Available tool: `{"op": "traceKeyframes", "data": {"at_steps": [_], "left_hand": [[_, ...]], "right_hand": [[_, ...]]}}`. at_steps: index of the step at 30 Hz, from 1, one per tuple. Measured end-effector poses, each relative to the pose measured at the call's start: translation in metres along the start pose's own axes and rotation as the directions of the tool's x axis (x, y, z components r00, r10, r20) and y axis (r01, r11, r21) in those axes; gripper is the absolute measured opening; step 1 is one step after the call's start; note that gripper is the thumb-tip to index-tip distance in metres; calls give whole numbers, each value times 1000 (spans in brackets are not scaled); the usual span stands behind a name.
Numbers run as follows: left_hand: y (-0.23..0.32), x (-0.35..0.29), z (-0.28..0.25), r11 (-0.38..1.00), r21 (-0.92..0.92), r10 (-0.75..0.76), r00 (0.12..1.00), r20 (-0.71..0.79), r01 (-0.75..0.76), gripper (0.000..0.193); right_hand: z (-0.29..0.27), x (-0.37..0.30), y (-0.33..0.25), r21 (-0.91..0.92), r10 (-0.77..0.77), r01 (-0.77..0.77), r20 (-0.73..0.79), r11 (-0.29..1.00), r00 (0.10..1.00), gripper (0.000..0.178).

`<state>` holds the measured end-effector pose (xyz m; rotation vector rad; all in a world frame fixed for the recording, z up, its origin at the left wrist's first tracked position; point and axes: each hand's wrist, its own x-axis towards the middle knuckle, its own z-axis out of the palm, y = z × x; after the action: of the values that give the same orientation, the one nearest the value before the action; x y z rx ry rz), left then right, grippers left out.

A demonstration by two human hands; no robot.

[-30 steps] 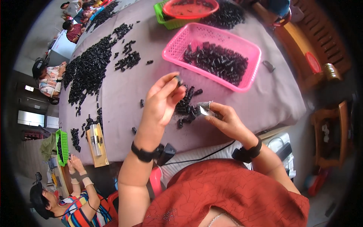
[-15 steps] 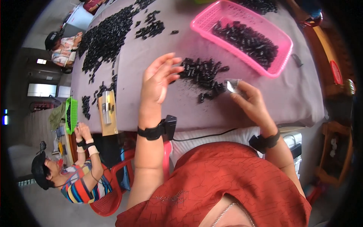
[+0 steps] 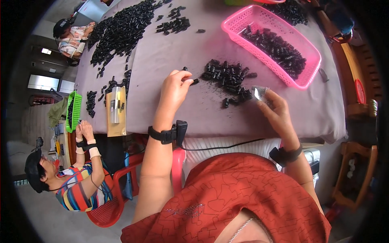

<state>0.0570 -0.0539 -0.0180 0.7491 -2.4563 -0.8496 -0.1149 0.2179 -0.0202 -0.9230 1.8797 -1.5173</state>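
My left hand (image 3: 175, 90) is closed in a pinch over the table, its thumb and forefinger meeting at a small black plastic part (image 3: 195, 82). Another black part lies just beyond its knuckles. A loose pile of short black cylindrical parts (image 3: 229, 77) spreads between my hands, with dark crumbs around it. To the right of the pile, my right hand (image 3: 276, 108) grips a shiny, silvery, partly clear piece (image 3: 259, 93) that looks like crumpled film. Its exact kind is unclear.
Beyond the pile stands a pink basket (image 3: 310, 77) partly filled with black parts. A large heap of them (image 3: 121, 32) covers the far left of the cloth-covered table (image 3: 235, 125). A clear tube lies on brown card (image 3: 111, 131). Co-workers sit at the left, near a green basket (image 3: 78, 111).
My left hand has gone from spread fingers to a pinch at a black part. My right hand keeps its grip on the silvery piece. The whole view has shifted slightly.
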Motion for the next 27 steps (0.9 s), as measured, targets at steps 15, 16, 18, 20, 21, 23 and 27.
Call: {"op": "traceKeyframes", "data": {"at_steps": [15,16,18,20,21,23,27], "left_hand": [[46,-26,27,474,-745,-153,877,455,469,21],[59,-31,33,349,-762,-111,832,544,545,25],[72,-40,45,180,-757,-109,778,619,628,28],[79,-45,54,-28,-732,-84,728,681,681,28],[80,-46,57,-27,-726,-81,722,687,688,28],[79,-49,62,-52,-730,-95,725,682,681,25],[80,-52,62,-94,-719,-104,712,695,688,22]], "right_hand": [[-4,-5,-3,164,-84,72,68,984,994,30],[-1,-6,-8,211,-126,103,100,972,987,35],[-1,-8,-8,248,-139,87,198,965,970,48],[1,-10,-11,269,-89,13,272,963,958,51],[3,-9,-8,295,-95,2,301,955,949,52],[-1,-10,-13,295,-95,-6,326,955,941,53],[0,-9,-11,368,-131,-15,368,930,920,55]]}}
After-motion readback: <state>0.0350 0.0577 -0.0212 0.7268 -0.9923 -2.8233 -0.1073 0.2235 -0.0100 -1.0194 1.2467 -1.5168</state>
